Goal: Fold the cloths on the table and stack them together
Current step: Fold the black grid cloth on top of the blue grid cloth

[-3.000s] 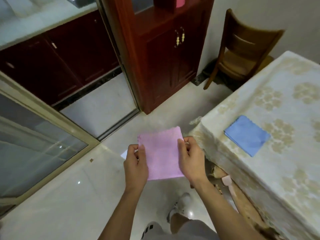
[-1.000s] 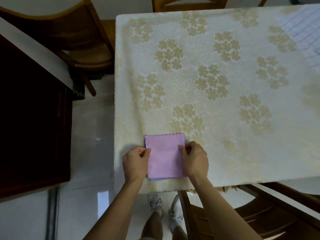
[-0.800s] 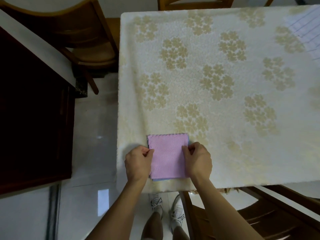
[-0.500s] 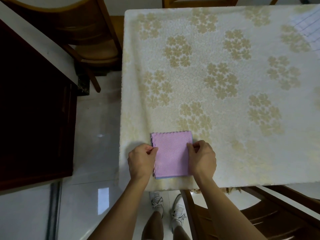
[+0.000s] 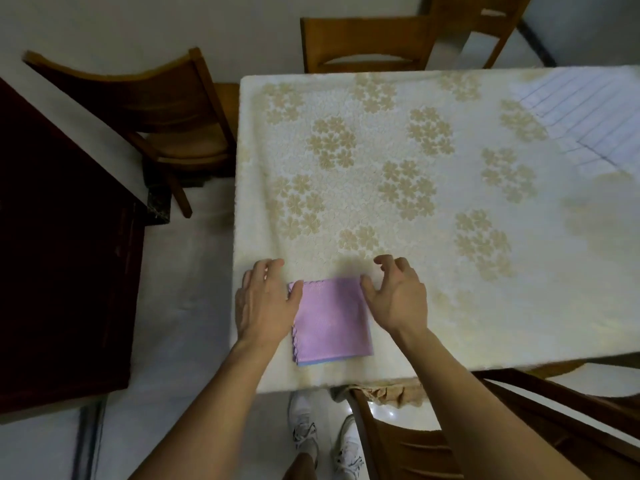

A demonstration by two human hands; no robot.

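A folded pink cloth (image 5: 331, 323) lies flat near the table's front left corner. Under it lies a folded blue cloth (image 5: 322, 362), of which only a thin strip shows along the near edge. My left hand (image 5: 265, 299) hovers at the pink cloth's left side, fingers spread and relaxed, its thumb at the cloth's top left corner. Over the cloth's right side is my right hand (image 5: 394, 296), fingers loosely bent, thumb by the top right corner. Neither hand grips the cloth.
The table (image 5: 450, 188) wears a cream tablecloth with gold flowers. Wooden chairs stand at the left (image 5: 166, 109), at the far side (image 5: 367, 43) and at the near right (image 5: 433, 441). A dark cabinet (image 5: 59, 254) is on the left. My feet are below the table's edge.
The pink cloth was carried to the table and laid on the blue one. Both hands have since let go of its sides and moved forward with fingers spread.
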